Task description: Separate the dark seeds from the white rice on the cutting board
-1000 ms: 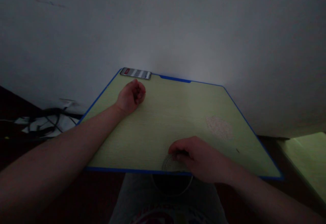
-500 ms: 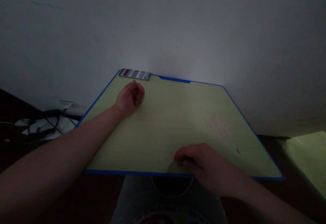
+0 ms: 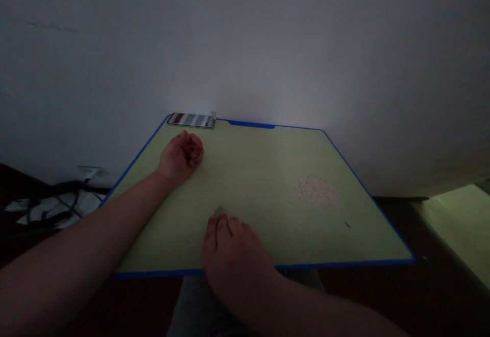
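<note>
My left hand (image 3: 179, 156) rests on the pale table's left half, below the phone, with its fingers curled into a loose fist. The inside of that fist is in shadow, so I cannot tell whether it holds anything. At the front edge, my right hand (image 3: 237, 260) is turned palm down, its fingers together and pressed toward the tabletop. A small, thin, clear-looking thing (image 3: 221, 210) peeks out beyond its fingertips; its kind is too faint to tell. A speckled pinkish-white patch (image 3: 318, 191) lies on the right half of the table.
The small pale table (image 3: 252, 173) has a blue rim and stands against a grey wall. A lit phone (image 3: 191, 120) lies at its back left corner. A short dark sliver (image 3: 347, 224) is near the right front. Black cables (image 3: 69, 194) lie beyond the left side.
My right hand has swept left along the front edge and turned palm down, taking the thin thing with it. My left hand keeps its curl and place; the view has shifted slightly.
</note>
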Demonstrator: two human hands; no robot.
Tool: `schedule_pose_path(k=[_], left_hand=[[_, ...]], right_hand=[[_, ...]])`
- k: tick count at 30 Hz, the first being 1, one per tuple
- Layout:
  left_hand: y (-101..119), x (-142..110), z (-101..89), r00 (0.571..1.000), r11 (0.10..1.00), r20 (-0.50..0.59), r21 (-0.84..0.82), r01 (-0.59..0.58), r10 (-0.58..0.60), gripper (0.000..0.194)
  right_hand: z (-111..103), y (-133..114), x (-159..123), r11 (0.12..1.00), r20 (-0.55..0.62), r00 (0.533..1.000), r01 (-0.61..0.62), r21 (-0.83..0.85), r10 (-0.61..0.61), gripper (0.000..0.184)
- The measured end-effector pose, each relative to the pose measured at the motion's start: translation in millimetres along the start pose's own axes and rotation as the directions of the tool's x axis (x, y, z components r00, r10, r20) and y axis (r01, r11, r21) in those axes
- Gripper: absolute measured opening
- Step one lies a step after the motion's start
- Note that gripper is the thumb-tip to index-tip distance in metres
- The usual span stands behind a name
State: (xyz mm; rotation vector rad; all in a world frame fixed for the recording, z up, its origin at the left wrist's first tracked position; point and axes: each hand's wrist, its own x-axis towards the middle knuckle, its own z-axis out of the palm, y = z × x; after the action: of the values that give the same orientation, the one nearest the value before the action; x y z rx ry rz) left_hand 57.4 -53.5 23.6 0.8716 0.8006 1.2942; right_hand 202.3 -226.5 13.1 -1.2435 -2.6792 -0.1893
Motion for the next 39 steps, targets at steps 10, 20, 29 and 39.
schedule_pose_path(k=[10,20,29,39], left_hand=[[-1.2,1.6,-2.5,1.0,1.0,0.017,-0.009,-0.003,0.003,0.05],[-1.0,-0.4,-1.0,1.0,1.0,0.005,0.005,0.004,-0.004,0.052],[-3.8,0.0,-4.0,0.999,1.0,0.038,0.011,-0.005,0.005,0.047],[24.6,46.7,-51.0,0.861,0.465,-0.195,0.884,-0.054,0.47,0.011]], right_hand=[[-13.8,88.3,-19.4,0.903,0.184,0.904,-0.33,-0.277,0.386,0.045],[-16.1,141.1,-37.7,0.827,0.138,0.849,-0.441,-0.348,0.51,0.041],[-20.0,146.0,-38.3,0.817,0.056,0.849,-0.484,-0.314,0.525,0.04],[-71.9,206.3,-86.8,0.71,-0.24,0.669,-0.675,0.202,0.704,0.032]])
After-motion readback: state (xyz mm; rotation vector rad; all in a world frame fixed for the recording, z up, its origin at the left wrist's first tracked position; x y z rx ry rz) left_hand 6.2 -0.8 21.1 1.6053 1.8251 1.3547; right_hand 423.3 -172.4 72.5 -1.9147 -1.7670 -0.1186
